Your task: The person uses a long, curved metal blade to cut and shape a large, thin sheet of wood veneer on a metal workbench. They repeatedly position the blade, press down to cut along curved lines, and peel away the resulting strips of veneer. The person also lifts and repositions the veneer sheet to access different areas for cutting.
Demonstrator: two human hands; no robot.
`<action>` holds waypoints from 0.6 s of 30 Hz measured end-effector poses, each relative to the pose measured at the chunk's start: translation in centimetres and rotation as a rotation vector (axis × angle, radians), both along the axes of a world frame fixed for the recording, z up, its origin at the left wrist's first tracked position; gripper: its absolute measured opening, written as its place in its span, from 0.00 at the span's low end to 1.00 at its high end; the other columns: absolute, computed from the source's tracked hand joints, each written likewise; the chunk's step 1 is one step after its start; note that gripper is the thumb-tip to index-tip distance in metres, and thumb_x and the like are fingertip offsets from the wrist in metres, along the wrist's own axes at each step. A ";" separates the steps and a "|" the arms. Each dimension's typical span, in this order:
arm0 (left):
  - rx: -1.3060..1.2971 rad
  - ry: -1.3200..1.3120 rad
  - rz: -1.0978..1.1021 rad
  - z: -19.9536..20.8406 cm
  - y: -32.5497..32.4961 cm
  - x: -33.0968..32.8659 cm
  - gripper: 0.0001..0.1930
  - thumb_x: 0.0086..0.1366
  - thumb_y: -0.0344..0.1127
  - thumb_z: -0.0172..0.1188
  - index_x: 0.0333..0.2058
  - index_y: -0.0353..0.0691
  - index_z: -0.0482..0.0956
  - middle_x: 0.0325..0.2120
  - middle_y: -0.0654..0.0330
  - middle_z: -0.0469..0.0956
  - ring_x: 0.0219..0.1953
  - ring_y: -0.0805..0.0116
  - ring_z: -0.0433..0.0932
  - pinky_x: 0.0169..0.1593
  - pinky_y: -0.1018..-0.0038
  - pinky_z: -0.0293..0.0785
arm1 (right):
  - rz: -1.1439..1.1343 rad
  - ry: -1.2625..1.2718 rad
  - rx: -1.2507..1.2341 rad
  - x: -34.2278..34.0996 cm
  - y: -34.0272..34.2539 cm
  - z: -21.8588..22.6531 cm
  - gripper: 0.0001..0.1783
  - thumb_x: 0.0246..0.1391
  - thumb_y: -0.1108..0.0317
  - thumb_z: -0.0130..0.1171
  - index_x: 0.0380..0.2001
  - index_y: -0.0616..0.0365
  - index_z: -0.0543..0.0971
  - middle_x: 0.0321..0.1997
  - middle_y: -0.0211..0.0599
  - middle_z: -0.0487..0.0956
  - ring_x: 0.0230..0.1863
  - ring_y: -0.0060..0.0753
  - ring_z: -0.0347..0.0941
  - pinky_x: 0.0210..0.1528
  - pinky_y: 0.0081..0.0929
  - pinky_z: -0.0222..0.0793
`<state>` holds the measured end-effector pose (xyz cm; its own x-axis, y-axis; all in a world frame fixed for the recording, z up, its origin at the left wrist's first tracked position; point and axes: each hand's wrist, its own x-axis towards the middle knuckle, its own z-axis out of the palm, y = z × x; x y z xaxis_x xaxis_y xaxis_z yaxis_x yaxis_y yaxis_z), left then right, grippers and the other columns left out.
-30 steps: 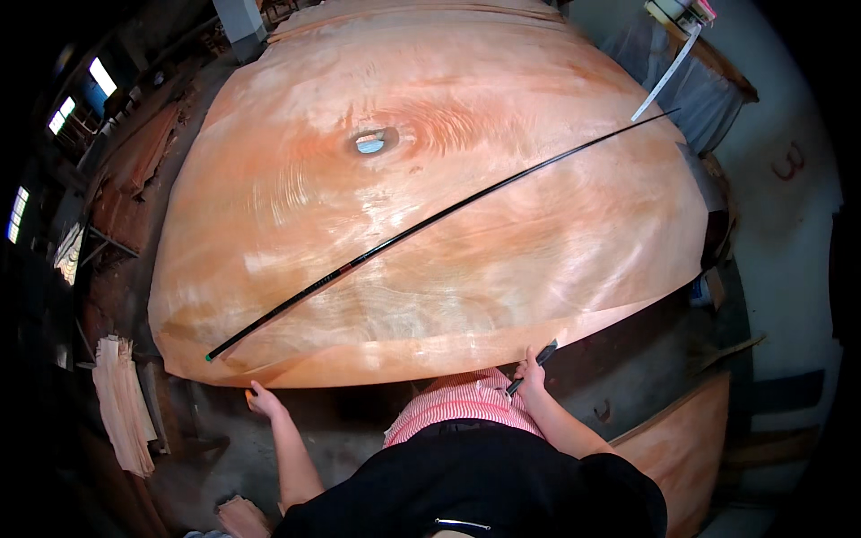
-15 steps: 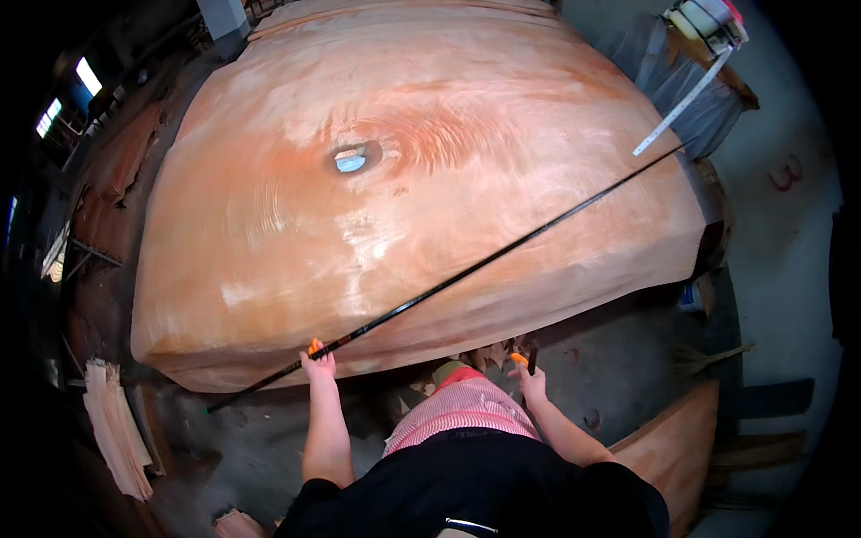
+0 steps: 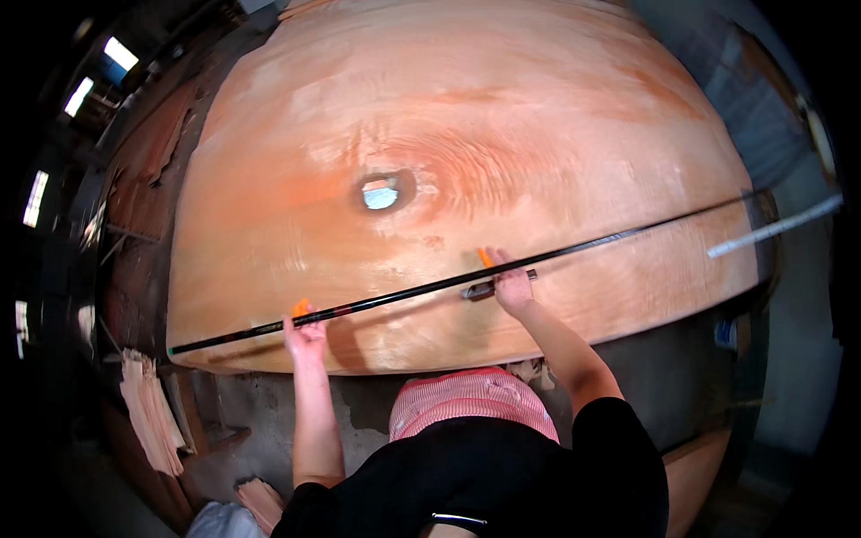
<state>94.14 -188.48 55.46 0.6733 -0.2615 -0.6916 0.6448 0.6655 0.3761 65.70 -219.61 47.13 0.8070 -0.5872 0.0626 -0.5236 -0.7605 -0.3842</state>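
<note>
black pole [image 3: 404,293] spanning two hands over one wood sheet [image 3: 556,193]

the left hand [image 3: 306,337] is gripping it near its green end [image 3: 172,351]; the right hand [image 3: 513,289] is clasping one dark tool [image 3: 481,291], the pole crossing its fingers. its long axis is running left-right, thin end pointing away past the right hand.

The black pole [image 3: 404,294] hides bits of the left hand [image 3: 306,337] and right hand [image 3: 513,290], and the right hand covers part of a dark tool [image 3: 481,291]. Far right, the pole's tip and a white ruler [image 3: 775,227] look blurry. The top edge cuts off the big wood sheet [image 3: 538,179].
</note>
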 end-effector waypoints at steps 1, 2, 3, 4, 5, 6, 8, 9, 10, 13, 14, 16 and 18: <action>-0.010 0.036 0.006 0.3 -0.9 -0.2 0.19 0.61 0.49 0.39 0.37 0.39 0.66 0.38 0.57 0.72 0.36 0.65 0.71 0.47 0.65 0.66 | 0.023 0.091 -0.146 0.8 -0.9 0.1 0.23 0.47 0.65 0.39 0.49 0.56 0.62 0.59 0.34 0.53 0.59 0.35 0.48 0.56 0.31 0.45; 0.007 0.042 0.013 0.6 -1.6 -0.4 0.18 0.61 0.49 0.39 0.37 0.39 0.66 0.38 0.57 0.72 0.36 0.65 0.71 0.47 0.65 0.66 | 0.042 0.179 -0.294 1.2 -1.6 0.4 0.24 0.47 0.65 0.39 0.51 0.55 0.60 0.61 0.33 0.51 0.61 0.33 0.44 0.57 0.31 0.43; 0.022 0.050 0.026 0.8 -1.9 -0.6 0.18 0.61 0.49 0.39 0.37 0.39 0.66 0.37 0.58 0.72 0.36 0.65 0.71 0.46 0.65 0.66 | 0.084 0.349 -0.241 1.8 -2.0 2.6 0.28 0.46 0.66 0.40 0.54 0.54 0.56 0.61 0.31 0.49 0.63 0.31 0.40 0.59 0.33 0.39; 0.039 0.066 0.021 0.8 -2.5 -0.7 0.18 0.61 0.49 0.40 0.36 0.39 0.66 0.37 0.58 0.72 0.36 0.65 0.71 0.46 0.65 0.66 | 0.030 0.108 -0.336 1.3 -2.3 1.2 0.26 0.46 0.65 0.40 0.52 0.53 0.59 0.61 0.33 0.49 0.63 0.34 0.40 0.59 0.34 0.38; 0.037 0.075 0.017 0.7 -3.1 -0.2 0.18 0.61 0.49 0.40 0.36 0.39 0.66 0.37 0.58 0.72 0.35 0.65 0.71 0.46 0.65 0.66 | -0.017 0.169 -0.301 0.8 -2.8 0.1 0.25 0.47 0.65 0.39 0.52 0.52 0.59 0.61 0.34 0.49 0.63 0.36 0.39 0.59 0.34 0.37; 0.051 0.066 0.021 0.2 -2.8 0.2 0.18 0.61 0.50 0.40 0.36 0.40 0.66 0.37 0.59 0.72 0.34 0.65 0.72 0.45 0.66 0.66 | -0.048 0.233 -0.255 0.8 -2.4 0.3 0.24 0.48 0.64 0.39 0.52 0.51 0.60 0.61 0.36 0.49 0.63 0.38 0.39 0.60 0.35 0.36; 0.051 0.090 0.005 0.3 -2.7 1.2 0.18 0.61 0.49 0.39 0.36 0.41 0.66 0.36 0.59 0.72 0.33 0.65 0.72 0.45 0.67 0.67 | -0.046 0.157 -0.259 -0.3 -2.5 -0.9 0.23 0.47 0.65 0.40 0.50 0.47 0.63 0.60 0.39 0.50 0.63 0.41 0.38 0.60 0.37 0.36; 0.067 0.095 0.022 0.3 -2.3 1.8 0.17 0.61 0.49 0.39 0.36 0.41 0.66 0.36 0.59 0.72 0.33 0.66 0.72 0.44 0.67 0.67 | -0.063 0.248 -0.212 -0.3 -2.0 0.3 0.23 0.45 0.67 0.42 0.49 0.45 0.65 0.60 0.40 0.52 0.63 0.42 0.38 0.60 0.39 0.36; 0.077 0.101 0.030 0.3 -2.3 2.4 0.17 0.61 0.49 0.39 0.36 0.41 0.66 0.36 0.60 0.72 0.33 0.66 0.72 0.44 0.67 0.67 | -0.076 0.283 -0.193 -0.5 -2.0 1.2 0.23 0.44 0.69 0.42 0.48 0.46 0.66 0.59 0.41 0.52 0.62 0.43 0.39 0.60 0.39 0.36; 0.077 0.108 0.039 -0.2 -1.7 4.2 0.17 0.61 0.49 0.39 0.36 0.41 0.66 0.36 0.60 0.72 0.33 0.66 0.72 0.43 0.67 0.68 | -0.131 0.346 -0.146 -1.8 -2.0 2.1 0.24 0.41 0.74 0.43 0.47 0.48 0.67 0.58 0.45 0.53 0.62 0.46 0.41 0.59 0.41 0.37; 0.073 0.110 0.038 -0.6 -1.5 4.8 0.17 0.61 0.49 0.39 0.36 0.41 0.66 0.36 0.59 0.72 0.32 0.67 0.72 0.43 0.67 0.68 | -0.158 0.337 -0.140 -2.4 -1.9 1.9 0.25 0.39 0.76 0.43 0.46 0.49 0.68 0.58 0.47 0.53 0.61 0.46 0.42 0.59 0.41 0.38; 0.113 0.160 0.060 -1.2 -2.1 6.0 0.17 0.61 0.49 0.38 0.36 0.41 0.66 0.35 0.59 0.73 0.32 0.67 0.72 0.44 0.67 0.68 | -0.173 0.310 -0.132 -2.7 -1.8 2.5 0.27 0.37 0.79 0.43 0.47 0.51 0.67 0.58 0.49 0.53 0.61 0.48 0.43 0.58 0.42 0.40; 0.168 0.189 0.058 -2.0 -3.9 8.2 0.18 0.61 0.49 0.37 0.36 0.40 0.66 0.34 0.58 0.73 0.31 0.67 0.72 0.44 0.66 0.68 | -0.156 0.277 -0.124 -3.5 -1.7 3.8 0.29 0.36 0.80 0.44 0.48 0.53 0.66 0.58 0.48 0.52 0.61 0.49 0.43 0.59 0.42 0.40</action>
<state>102.30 -192.36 53.42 0.5387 -0.0972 -0.8369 0.6766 0.6418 0.3609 62.20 -221.28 50.94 0.7044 -0.7066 -0.0675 -0.7088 -0.6950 -0.1210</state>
